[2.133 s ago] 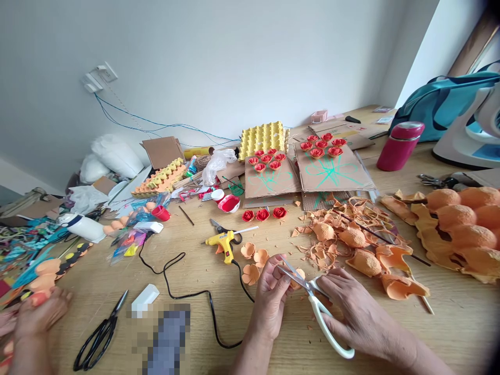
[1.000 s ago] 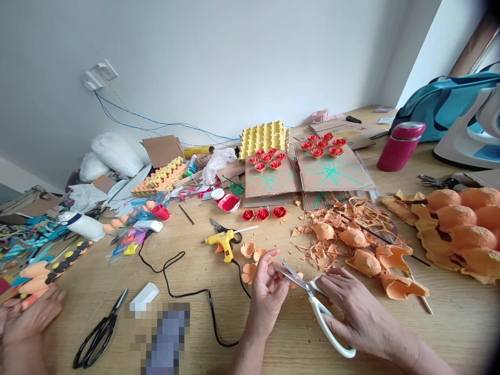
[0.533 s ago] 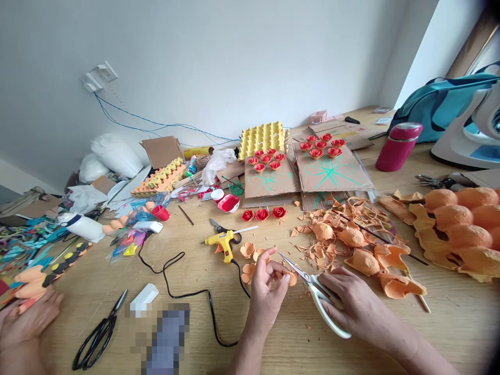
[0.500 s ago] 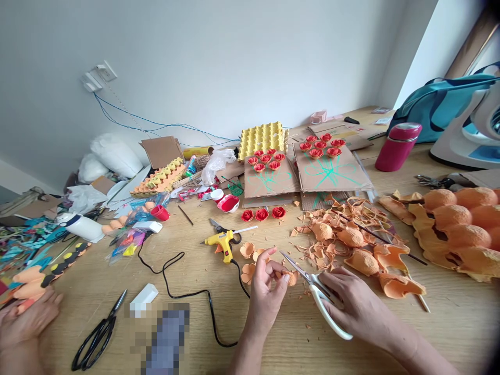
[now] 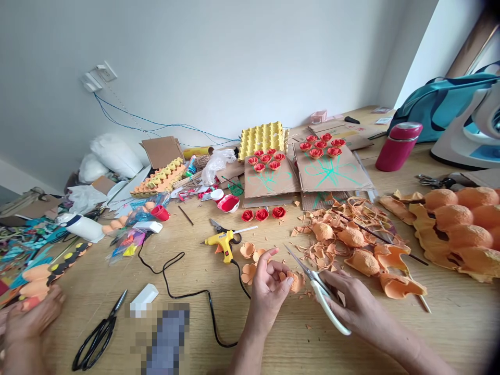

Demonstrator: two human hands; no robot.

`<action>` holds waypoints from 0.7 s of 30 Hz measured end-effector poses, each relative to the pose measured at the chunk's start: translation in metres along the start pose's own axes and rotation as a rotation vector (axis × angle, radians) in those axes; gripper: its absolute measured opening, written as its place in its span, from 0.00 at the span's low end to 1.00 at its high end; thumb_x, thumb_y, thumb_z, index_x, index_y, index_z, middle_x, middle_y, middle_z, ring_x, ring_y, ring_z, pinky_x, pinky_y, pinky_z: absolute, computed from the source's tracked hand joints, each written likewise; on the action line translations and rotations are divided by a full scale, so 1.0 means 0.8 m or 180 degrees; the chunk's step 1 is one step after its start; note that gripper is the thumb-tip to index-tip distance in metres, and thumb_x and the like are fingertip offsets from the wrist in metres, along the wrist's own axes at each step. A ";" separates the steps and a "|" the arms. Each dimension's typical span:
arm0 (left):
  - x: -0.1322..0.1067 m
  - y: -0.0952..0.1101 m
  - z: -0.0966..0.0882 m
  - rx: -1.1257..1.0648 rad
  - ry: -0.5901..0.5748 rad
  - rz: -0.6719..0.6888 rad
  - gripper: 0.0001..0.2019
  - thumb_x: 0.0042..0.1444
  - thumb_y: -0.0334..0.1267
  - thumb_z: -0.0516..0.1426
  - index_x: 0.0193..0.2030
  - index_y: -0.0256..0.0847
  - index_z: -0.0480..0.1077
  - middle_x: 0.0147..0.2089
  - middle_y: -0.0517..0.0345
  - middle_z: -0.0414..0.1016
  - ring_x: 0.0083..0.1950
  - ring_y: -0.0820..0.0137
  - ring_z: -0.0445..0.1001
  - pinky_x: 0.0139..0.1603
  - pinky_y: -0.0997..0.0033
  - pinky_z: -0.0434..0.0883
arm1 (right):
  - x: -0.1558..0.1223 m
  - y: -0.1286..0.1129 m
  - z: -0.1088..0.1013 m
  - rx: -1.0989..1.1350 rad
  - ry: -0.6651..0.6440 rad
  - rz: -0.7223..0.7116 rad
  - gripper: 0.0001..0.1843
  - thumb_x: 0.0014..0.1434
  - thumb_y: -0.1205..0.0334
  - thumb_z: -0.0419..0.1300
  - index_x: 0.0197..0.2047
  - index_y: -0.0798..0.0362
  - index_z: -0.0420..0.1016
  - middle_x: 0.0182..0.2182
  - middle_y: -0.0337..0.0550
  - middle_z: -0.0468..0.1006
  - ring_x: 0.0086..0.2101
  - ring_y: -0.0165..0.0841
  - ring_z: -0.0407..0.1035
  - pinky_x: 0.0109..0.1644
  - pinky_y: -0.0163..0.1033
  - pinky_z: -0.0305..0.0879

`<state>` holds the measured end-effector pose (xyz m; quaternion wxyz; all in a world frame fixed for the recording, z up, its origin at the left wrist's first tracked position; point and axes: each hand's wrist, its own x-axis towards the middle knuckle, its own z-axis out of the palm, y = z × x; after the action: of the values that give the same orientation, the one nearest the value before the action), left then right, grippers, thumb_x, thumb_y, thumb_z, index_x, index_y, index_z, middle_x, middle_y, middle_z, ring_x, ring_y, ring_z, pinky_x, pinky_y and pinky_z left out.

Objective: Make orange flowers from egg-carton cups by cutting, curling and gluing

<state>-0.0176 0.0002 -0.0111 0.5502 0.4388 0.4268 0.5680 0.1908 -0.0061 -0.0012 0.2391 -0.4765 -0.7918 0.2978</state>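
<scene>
Between the thumb and fingers of my left hand [image 5: 267,289] is a small orange egg-carton cup [image 5: 296,282], cut into petal shapes. My right hand [image 5: 353,304] grips white-handled scissors [image 5: 326,304]; their blades point up and left, just right of the cup and apart from it. Behind my left hand lie several cut orange petal cups [image 5: 247,250], partly hidden by it. Orange paper scraps [image 5: 318,254] and rough cut-out cups [image 5: 363,261] are heaped beyond my right hand.
A yellow glue gun [image 5: 223,245] with a black cord lies left of my hands. Red paper roses [image 5: 262,214] stand behind, more on cardboard [image 5: 332,174]. Black scissors [image 5: 100,333] lie front left, near another person's hand [image 5: 37,317]. An orange egg tray [image 5: 466,234] and pink flask [image 5: 398,147] are right.
The cup has turned and shifted slightly right in my left hand, showing more of itself. The scissors have moved a little right and tilted. The other person's hands have shifted slightly.
</scene>
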 end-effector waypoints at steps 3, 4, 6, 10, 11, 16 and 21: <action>-0.007 0.007 0.004 0.0266 -0.0239 -0.0003 0.28 0.54 0.36 0.68 0.60 0.46 0.66 0.41 0.56 0.75 0.38 0.70 0.73 0.42 0.71 0.70 | 0.001 0.000 -0.002 0.0656 0.0213 0.0141 0.11 0.67 0.56 0.58 0.32 0.49 0.66 0.30 0.39 0.76 0.32 0.35 0.69 0.38 0.39 0.66; -0.010 0.009 0.006 0.0391 -0.0339 -0.0017 0.28 0.55 0.34 0.68 0.61 0.47 0.66 0.43 0.55 0.75 0.40 0.70 0.73 0.43 0.71 0.70 | 0.001 0.000 -0.003 0.0899 0.0279 0.0179 0.09 0.66 0.56 0.58 0.34 0.49 0.68 0.32 0.40 0.77 0.35 0.36 0.70 0.40 0.40 0.67; -0.016 0.010 0.009 0.0650 -0.0530 -0.0061 0.29 0.55 0.31 0.66 0.63 0.47 0.64 0.46 0.54 0.74 0.42 0.69 0.73 0.45 0.70 0.70 | 0.002 0.000 -0.003 0.1337 0.0346 0.0285 0.06 0.65 0.57 0.59 0.38 0.49 0.69 0.35 0.41 0.77 0.38 0.38 0.71 0.45 0.42 0.68; -0.021 0.005 0.015 0.1028 -0.0772 -0.0095 0.32 0.53 0.28 0.66 0.64 0.47 0.63 0.47 0.55 0.73 0.38 0.72 0.72 0.45 0.68 0.71 | 0.004 -0.002 0.003 0.1954 0.0245 0.0580 0.11 0.61 0.53 0.65 0.38 0.50 0.70 0.35 0.40 0.77 0.38 0.39 0.71 0.45 0.44 0.67; -0.021 0.004 0.016 0.1057 -0.0810 -0.0091 0.33 0.53 0.28 0.65 0.64 0.47 0.62 0.47 0.55 0.72 0.38 0.71 0.73 0.45 0.67 0.71 | 0.005 -0.003 0.004 0.2048 0.0213 0.0635 0.12 0.59 0.53 0.66 0.38 0.50 0.71 0.34 0.40 0.76 0.37 0.39 0.70 0.44 0.43 0.66; -0.019 0.004 0.014 0.1235 -0.0968 0.0072 0.37 0.52 0.29 0.67 0.67 0.48 0.59 0.48 0.54 0.74 0.48 0.63 0.74 0.54 0.59 0.70 | 0.006 -0.003 0.009 0.2458 0.0234 0.0711 0.14 0.57 0.51 0.69 0.38 0.50 0.71 0.32 0.38 0.75 0.35 0.37 0.68 0.41 0.41 0.64; -0.019 0.002 0.016 0.1154 -0.1064 -0.0095 0.45 0.47 0.22 0.64 0.71 0.49 0.54 0.47 0.55 0.73 0.49 0.62 0.73 0.59 0.58 0.67 | 0.008 0.008 0.021 0.3259 0.0408 0.0868 0.25 0.53 0.46 0.72 0.46 0.49 0.69 0.31 0.35 0.74 0.30 0.32 0.64 0.34 0.36 0.61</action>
<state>-0.0054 -0.0154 -0.0069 0.5338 0.6118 0.4312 0.3935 0.1812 -0.0022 -0.0171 0.4480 -0.4147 -0.4599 0.6448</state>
